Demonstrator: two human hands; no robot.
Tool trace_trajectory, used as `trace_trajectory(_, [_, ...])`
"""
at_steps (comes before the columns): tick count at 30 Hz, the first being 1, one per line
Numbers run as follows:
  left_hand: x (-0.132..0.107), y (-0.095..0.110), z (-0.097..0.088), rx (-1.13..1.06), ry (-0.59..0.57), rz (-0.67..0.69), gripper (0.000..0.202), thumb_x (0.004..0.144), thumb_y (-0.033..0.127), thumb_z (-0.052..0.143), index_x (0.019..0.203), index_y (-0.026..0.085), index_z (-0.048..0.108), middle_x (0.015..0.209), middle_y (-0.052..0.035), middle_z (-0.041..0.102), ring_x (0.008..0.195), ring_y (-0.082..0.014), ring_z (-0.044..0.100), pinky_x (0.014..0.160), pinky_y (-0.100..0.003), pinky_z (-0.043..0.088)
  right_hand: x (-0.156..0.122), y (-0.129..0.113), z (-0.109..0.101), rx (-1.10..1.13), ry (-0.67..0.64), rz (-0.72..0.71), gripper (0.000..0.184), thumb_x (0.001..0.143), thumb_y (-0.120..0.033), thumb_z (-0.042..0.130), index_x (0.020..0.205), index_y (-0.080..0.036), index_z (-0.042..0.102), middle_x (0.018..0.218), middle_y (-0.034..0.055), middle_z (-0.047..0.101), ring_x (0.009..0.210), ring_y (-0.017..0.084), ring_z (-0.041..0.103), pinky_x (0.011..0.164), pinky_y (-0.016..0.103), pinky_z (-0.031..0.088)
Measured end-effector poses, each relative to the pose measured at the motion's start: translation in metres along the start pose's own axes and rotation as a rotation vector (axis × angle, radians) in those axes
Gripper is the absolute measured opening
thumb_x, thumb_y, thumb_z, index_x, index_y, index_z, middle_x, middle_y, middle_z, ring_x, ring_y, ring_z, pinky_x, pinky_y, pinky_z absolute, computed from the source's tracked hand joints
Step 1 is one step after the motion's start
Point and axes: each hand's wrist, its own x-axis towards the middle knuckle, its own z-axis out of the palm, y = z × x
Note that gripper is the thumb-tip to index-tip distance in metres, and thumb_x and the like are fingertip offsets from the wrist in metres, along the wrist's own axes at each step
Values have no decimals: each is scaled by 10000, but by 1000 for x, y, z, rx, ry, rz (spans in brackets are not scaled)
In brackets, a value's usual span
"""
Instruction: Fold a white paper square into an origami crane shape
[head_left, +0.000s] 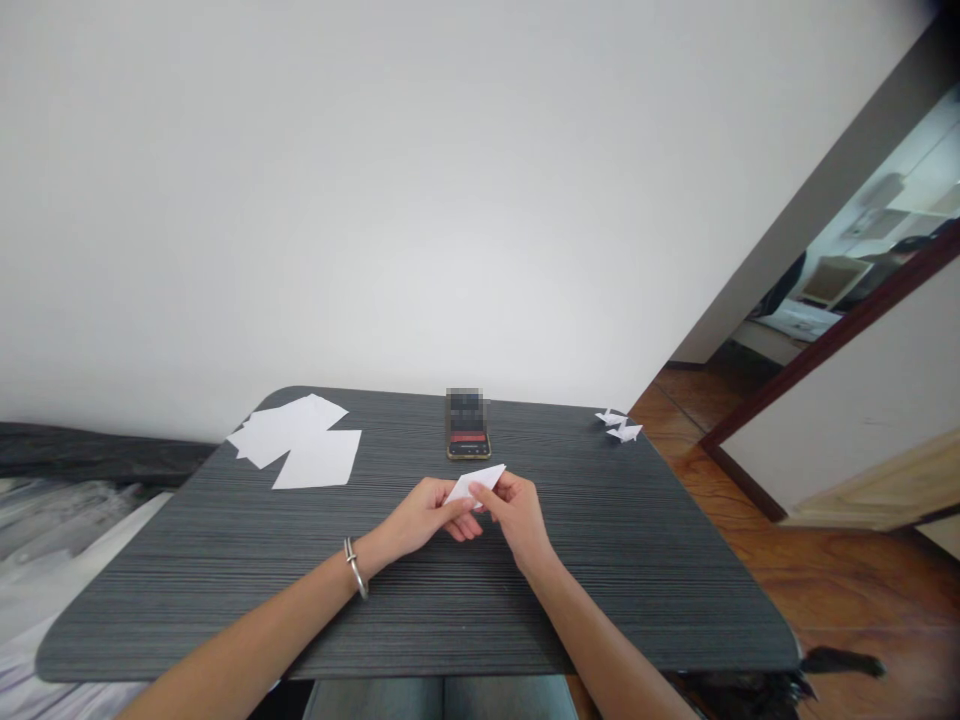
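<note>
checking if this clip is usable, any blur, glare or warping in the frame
Head view: wide-angle warp bows the table edges and tilts the door frame; the light in this view is soft and even, no glare; the phone screen is pixelated; the paper, left hand and right hand are sharp; the top right corner is dark.

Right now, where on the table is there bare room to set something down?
Bare: near left of the table, below the sheets; the right side, between the right hand and the folded shapes. Crowded: the middle, where it and the left hand hold a paper before the phone.
</note>
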Motion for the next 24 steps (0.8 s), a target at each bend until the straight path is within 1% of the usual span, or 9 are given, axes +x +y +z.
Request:
trace_trajectory(6, [-1,4,0,-4,15,-9,386,728,456,559,767,74,593,629,-88,675,558,-138,621,538,-232,476,3,4,-5,45,137,-4,212,669,-311,650,736,-111,659,546,1,578,438,69,384,381,187,255])
trace_trajectory(11, [0,4,-1,-12,36,22,350,743,418,562,818,77,586,671,-82,672,599,-136,620,539,-224,479,4,5,-7,103,166,-4,225,676,-330,654,734,-113,649,560,1,575,436,61,384,378,181,259])
trace_trajectory(14, [2,3,-3,-33,68,36,308,747,394,568,787,88,574,675,-71,667,600,-130,615,528,-215,475,4,5,-6,129,186,3,235,669,-336,660,748,-115,649,584,10,594,452,72,426,385,182,292])
trace_trajectory(16, [2,2,-4,-43,96,38,300,753,391,562,754,91,564,657,-65,663,573,-121,607,521,-212,469,4,5,-5,142,183,8,241,661,-336,667,756,-115,650,618,23,616,477,84,464,395,185,321])
trace_trajectory(19, [2,2,-6,-2,135,68,295,762,384,551,738,90,561,633,-58,656,534,-110,590,522,-214,463,4,5,-4,148,130,35,248,647,-327,678,769,-113,658,627,29,630,500,100,500,407,191,349])
trace_trajectory(22, [0,4,-5,81,172,162,288,779,374,530,743,90,564,645,-57,648,560,-115,587,541,-225,466,4,6,-3,141,86,60,241,646,-329,678,740,-107,667,564,16,612,491,106,507,415,197,360])
trace_trajectory(24, [-2,4,-5,104,194,229,253,762,346,562,815,99,563,701,-54,650,625,-129,595,564,-231,472,4,8,-4,151,83,70,239,652,-334,674,725,-107,669,533,9,600,476,101,500,417,198,359])
